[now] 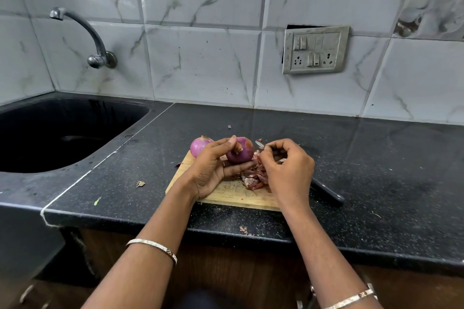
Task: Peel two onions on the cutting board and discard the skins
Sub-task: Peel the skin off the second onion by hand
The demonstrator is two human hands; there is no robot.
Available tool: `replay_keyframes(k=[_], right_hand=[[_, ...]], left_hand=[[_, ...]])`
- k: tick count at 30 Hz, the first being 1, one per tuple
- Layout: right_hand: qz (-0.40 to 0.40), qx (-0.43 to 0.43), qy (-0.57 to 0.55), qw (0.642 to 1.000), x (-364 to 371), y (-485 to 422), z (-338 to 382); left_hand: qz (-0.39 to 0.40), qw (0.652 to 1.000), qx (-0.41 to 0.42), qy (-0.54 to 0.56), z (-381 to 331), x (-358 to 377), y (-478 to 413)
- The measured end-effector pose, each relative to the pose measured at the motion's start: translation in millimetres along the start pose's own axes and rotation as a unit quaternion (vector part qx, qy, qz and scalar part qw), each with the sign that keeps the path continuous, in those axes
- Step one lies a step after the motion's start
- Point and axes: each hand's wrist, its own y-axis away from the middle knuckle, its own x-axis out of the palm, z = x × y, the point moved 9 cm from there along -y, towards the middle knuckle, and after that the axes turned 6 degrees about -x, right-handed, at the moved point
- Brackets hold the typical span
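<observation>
A wooden cutting board (226, 194) lies on the black counter. My left hand (211, 170) grips a purple onion (241, 152) just above the board, thumb on its top and fingers under it. Its surface looks smooth and shiny, with a brownish patch near the top. My right hand (288, 168) is curled beside the onion, its fingertips pinching a piece of onion skin. Below it, a heap of reddish-brown skins (253, 179) rests on the board. A second onion (198, 147) sits at the board's far left corner, partly hidden behind my left hand.
A knife (329, 194) with a black handle lies along the board's right side, its blade running under my right hand. A black sink (62, 133) and a tap (82, 32) are at the left. Small skin scraps (140, 183) dot the counter. A switch plate (315, 50) hangs on the tiled wall.
</observation>
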Motion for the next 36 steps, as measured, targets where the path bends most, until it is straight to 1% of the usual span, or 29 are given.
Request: replay_keyframes(k=[3,5,8,11,16,20,23,26,31,36], right_hand=[[0.020,0.020,-0.027,0.999,2,0,-2],[0.041,0.018,-0.049,0.998,5,1,0],[0.065,-0.010,-0.066,0.996,10,2,8],[0.086,-0.016,-0.073,0.994,15,3,9],[0.073,-0.007,-0.084,0.994,13,2,8],[0.064,-0.006,-0.083,0.995,11,1,6],[0.051,-0.009,-0.070,0.996,10,1,5],[0.055,-0.003,-0.063,0.996,11,1,3],[0.060,-0.020,-0.084,0.994,10,2,10],[0.068,0.001,-0.092,0.993,13,2,4]], left_hand=[[-0.023,0.999,-0.008,0.027,1,-4,-1],[-0.030,0.999,-0.016,0.033,2,-4,-1],[-0.025,0.999,-0.014,0.020,2,-3,-2],[-0.012,1.000,-0.005,-0.010,1,-1,-2],[0.004,0.999,0.003,-0.053,2,3,-3],[0.016,0.998,0.004,-0.054,2,5,-2],[0.007,0.999,0.006,-0.054,2,3,-4],[0.006,0.999,0.009,-0.050,2,2,-4],[0.008,0.999,0.009,-0.053,2,2,-5],[0.009,0.998,0.013,-0.060,2,2,-5]])
